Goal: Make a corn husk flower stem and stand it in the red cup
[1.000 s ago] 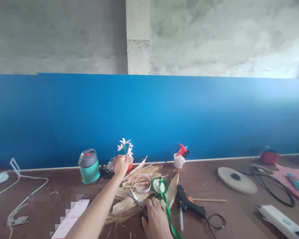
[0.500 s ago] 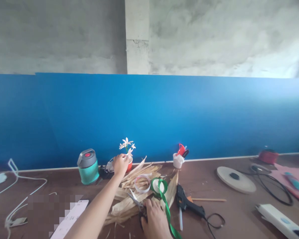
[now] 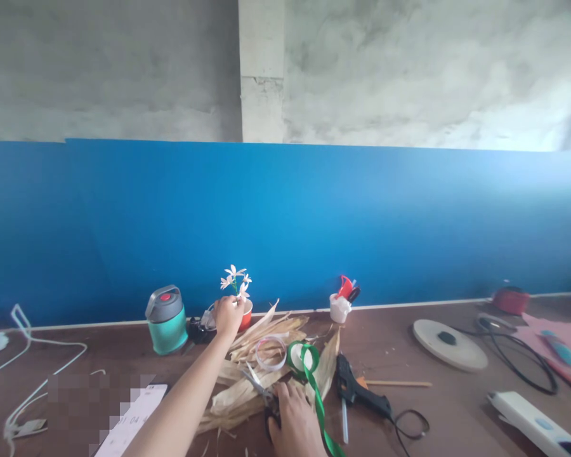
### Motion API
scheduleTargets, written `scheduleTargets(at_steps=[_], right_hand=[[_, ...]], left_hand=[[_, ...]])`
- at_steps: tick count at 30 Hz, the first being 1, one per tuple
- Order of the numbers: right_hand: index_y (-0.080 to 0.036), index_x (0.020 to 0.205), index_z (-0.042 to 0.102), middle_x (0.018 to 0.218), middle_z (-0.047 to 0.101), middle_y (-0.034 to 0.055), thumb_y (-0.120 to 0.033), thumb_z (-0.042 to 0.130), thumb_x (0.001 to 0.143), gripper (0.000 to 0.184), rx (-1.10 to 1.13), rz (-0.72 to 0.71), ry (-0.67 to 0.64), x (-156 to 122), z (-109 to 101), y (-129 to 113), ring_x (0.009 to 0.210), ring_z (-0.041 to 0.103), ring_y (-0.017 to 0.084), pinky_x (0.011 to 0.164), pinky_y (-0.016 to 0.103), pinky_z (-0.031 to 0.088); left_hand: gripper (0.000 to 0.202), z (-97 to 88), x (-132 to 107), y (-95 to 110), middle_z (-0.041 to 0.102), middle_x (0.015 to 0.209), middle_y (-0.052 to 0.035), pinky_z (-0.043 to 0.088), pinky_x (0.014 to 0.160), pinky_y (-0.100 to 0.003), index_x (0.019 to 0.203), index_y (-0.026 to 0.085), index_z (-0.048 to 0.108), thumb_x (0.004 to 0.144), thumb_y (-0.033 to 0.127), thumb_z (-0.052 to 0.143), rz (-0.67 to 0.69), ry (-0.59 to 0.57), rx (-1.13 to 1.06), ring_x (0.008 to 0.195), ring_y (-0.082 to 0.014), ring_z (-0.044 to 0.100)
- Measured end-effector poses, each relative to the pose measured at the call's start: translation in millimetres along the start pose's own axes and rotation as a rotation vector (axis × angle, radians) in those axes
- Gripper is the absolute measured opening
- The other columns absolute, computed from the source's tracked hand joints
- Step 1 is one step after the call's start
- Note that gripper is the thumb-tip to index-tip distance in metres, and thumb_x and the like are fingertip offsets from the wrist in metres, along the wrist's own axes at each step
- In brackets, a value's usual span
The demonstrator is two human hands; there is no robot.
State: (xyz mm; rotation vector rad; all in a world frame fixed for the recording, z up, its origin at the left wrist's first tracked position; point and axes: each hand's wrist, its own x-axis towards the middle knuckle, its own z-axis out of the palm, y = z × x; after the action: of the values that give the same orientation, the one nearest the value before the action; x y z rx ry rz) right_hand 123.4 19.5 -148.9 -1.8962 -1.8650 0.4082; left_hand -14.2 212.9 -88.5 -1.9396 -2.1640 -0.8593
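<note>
A grey concrete wall (image 3: 361,70) with a square pillar is rising behind a blue board (image 3: 314,216), and a brown table (image 3: 457,416) is running along its foot. At the far left, a white cable (image 3: 42,363) is looping across the table, and beside it a pixelated patch is covering part of a white card (image 3: 133,419), where only digits reading roughly "04" can be made out. A teal flask (image 3: 166,330) with a grey lid and red button is standing further along. The left hand (image 3: 228,317) is closed, its fingers pinching the green stem of a white flower (image 3: 234,279) just above a red cup (image 3: 245,315). Dry corn husks (image 3: 233,400) are lying in a heap, with a white ribbon loop (image 3: 270,353) and a green ribbon (image 3: 309,362) resting on them. The right hand (image 3: 295,422) is curling down over the dark handles of scissors (image 3: 254,384), whose blades are lying on the husks. A white cup (image 3: 339,309) is holding red-handled tools. A black glue gun (image 3: 356,393) is lying beside a wooden stick (image 3: 400,383). Further right, a pale round disc (image 3: 450,352), a black cable (image 3: 518,362), a pink mat (image 3: 561,343) and a white box (image 3: 528,422) are sitting on the table; no brand can be read.
</note>
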Motion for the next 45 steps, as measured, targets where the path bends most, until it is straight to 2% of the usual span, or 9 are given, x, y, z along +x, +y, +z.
scheduleTargets(at_steps=[19, 31, 45], right_hand=[[-0.018, 0.105, 0.061, 0.107, 0.065, 0.0105, -0.008, 0.06, 0.068, 0.038, -0.004, 0.018, 0.0, 0.0, -0.7, -2.2, 0.106, 0.056, 0.029, 0.093, 0.038, 0.037], [-0.017, 0.104, 0.061, 0.107, 0.065, 0.0109, -0.007, 0.059, 0.068, 0.037, 0.01, 0.019, -0.002, -0.9, -1.8, -3.9, 0.107, 0.056, 0.029, 0.091, 0.038, 0.039], [-0.018, 0.105, 0.061, 0.108, 0.065, 0.0107, -0.009, 0.06, 0.069, 0.037, 0.037, 0.001, -0.004, -2.5, -4.5, -3.5, 0.107, 0.054, 0.03, 0.094, 0.04, 0.035]], left_hand=[[0.026, 8.8, -0.6, 0.4, 0.066, 0.094, -0.0057, 0.045, 0.085, -0.039, 0.088, 0.016, 0.064, 0.089, 0.039, 0.052, 0.053, 0.007, 0.055, 0.092, -0.0191, 0.06], [0.022, 6.2, -2.7, 4.9, 0.065, 0.102, -0.006, 0.046, 0.088, -0.041, 0.094, 0.015, 0.063, 0.09, 0.034, 0.052, 0.074, -0.006, 0.077, 0.098, -0.0197, 0.059], [0.024, 4.6, -2.5, 6.0, 0.065, 0.099, -0.0059, 0.047, 0.085, -0.041, 0.091, 0.014, 0.064, 0.088, 0.036, 0.054, 0.044, -0.024, 0.071, 0.096, -0.0201, 0.059]])
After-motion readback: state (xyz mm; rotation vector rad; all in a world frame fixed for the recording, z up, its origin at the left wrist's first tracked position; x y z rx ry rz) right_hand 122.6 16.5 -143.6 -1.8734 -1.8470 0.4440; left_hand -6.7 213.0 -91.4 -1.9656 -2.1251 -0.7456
